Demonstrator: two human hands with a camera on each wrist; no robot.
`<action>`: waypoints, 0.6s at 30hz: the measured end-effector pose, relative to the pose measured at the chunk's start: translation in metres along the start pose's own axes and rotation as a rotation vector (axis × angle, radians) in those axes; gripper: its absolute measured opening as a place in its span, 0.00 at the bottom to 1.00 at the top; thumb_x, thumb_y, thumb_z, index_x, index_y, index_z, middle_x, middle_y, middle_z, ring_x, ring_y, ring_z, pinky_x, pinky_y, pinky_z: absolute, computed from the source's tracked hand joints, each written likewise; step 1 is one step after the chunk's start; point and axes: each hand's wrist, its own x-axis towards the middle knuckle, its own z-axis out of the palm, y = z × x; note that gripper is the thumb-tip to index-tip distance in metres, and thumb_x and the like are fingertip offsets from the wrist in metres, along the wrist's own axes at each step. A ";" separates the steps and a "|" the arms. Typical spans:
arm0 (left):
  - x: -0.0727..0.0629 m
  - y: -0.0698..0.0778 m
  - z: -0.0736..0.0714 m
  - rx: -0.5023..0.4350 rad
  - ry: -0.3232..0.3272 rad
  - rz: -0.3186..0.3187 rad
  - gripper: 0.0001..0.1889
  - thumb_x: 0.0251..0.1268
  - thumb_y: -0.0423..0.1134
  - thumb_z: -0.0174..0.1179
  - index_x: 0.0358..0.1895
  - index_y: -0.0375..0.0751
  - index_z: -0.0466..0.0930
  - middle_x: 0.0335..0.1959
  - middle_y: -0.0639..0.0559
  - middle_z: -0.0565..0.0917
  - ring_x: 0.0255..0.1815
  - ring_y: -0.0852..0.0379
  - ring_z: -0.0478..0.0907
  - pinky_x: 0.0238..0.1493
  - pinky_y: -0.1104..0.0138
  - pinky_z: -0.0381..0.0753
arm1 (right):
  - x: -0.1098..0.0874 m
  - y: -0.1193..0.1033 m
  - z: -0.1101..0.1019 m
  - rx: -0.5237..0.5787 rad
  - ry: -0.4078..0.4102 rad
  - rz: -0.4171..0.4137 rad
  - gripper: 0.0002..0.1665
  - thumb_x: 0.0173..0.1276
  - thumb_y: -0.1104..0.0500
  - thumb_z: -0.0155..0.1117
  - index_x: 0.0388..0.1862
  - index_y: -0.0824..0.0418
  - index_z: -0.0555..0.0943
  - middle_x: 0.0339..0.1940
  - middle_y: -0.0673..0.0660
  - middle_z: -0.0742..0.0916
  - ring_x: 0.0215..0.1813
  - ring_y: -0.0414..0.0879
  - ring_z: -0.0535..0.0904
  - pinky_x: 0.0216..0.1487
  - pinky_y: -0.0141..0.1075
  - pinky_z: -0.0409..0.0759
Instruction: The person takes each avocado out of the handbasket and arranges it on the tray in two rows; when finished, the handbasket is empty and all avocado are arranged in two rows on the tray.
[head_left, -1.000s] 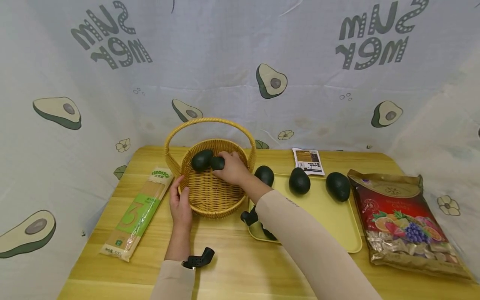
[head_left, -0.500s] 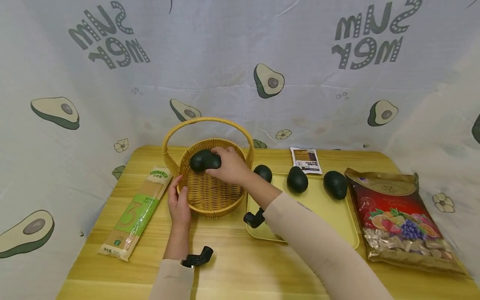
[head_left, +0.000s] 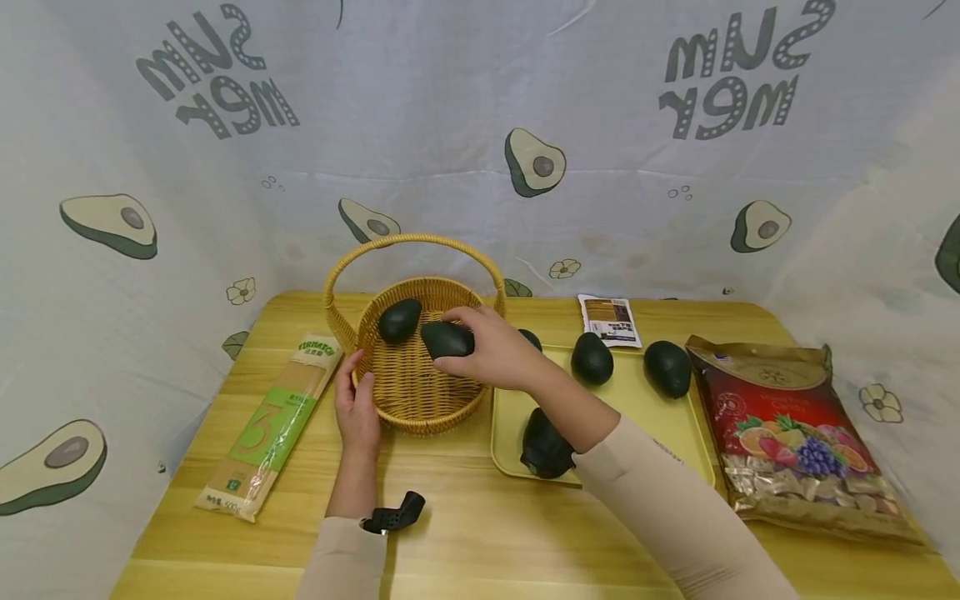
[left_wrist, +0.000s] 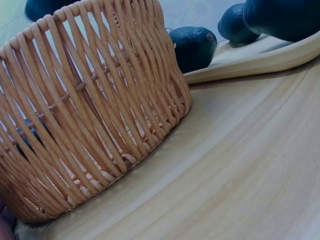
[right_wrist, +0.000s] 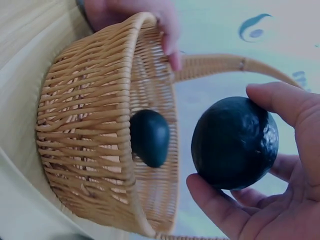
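My right hand (head_left: 491, 346) holds a dark green avocado (head_left: 447, 340) between thumb and fingers, over the right part of the wicker basket (head_left: 420, 400). In the right wrist view this avocado (right_wrist: 232, 142) is apart from the basket's rim. Another avocado (head_left: 400, 321) lies inside the basket at the back left. On the basket's left side, my left hand (head_left: 360, 421) grips the rim, with a digit (right_wrist: 170, 42) reaching over it in the right wrist view. The left wrist view is mostly filled by the basket's woven outer wall (left_wrist: 95, 95).
Right of the basket lies a yellow tray (head_left: 637, 425) bearing several avocados (head_left: 592, 358). A noodle packet (head_left: 273, 429) lies to the left. Farther right is a red candy bag (head_left: 802, 450); a small white packet (head_left: 609, 321) lies behind the tray. The basket's tall handle (head_left: 416, 239) arches above.
My right hand has moved right and away from the avocado lying in the basket, still holding the other one. The left hand has stayed at the basket's rim.
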 end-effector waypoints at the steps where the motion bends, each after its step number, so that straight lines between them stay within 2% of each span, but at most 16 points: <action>1: 0.000 0.000 0.000 0.001 0.000 -0.001 0.23 0.79 0.32 0.45 0.73 0.38 0.67 0.80 0.50 0.61 0.81 0.55 0.55 0.73 0.67 0.60 | -0.004 0.002 -0.002 0.003 0.001 -0.002 0.42 0.65 0.40 0.72 0.74 0.49 0.71 0.63 0.58 0.77 0.57 0.51 0.77 0.50 0.46 0.81; 8: 0.000 0.000 -0.001 0.006 -0.007 0.009 0.22 0.79 0.33 0.44 0.73 0.40 0.67 0.80 0.50 0.62 0.81 0.55 0.55 0.70 0.71 0.61 | -0.035 0.015 -0.012 0.063 0.026 0.028 0.42 0.64 0.40 0.73 0.74 0.47 0.71 0.65 0.58 0.76 0.57 0.53 0.78 0.53 0.47 0.81; 12: 0.000 -0.001 -0.002 0.010 -0.017 0.011 0.22 0.79 0.34 0.44 0.73 0.40 0.67 0.81 0.51 0.60 0.82 0.55 0.53 0.74 0.65 0.58 | -0.051 0.027 -0.016 0.095 0.064 0.059 0.41 0.65 0.40 0.72 0.74 0.48 0.71 0.68 0.59 0.75 0.59 0.55 0.77 0.54 0.50 0.80; 18: -0.001 -0.002 -0.002 0.007 -0.030 0.005 0.22 0.80 0.34 0.44 0.73 0.41 0.66 0.81 0.51 0.59 0.82 0.55 0.52 0.78 0.57 0.55 | -0.073 0.048 -0.017 0.126 0.124 0.103 0.40 0.67 0.43 0.71 0.75 0.51 0.70 0.71 0.60 0.75 0.67 0.58 0.74 0.61 0.54 0.77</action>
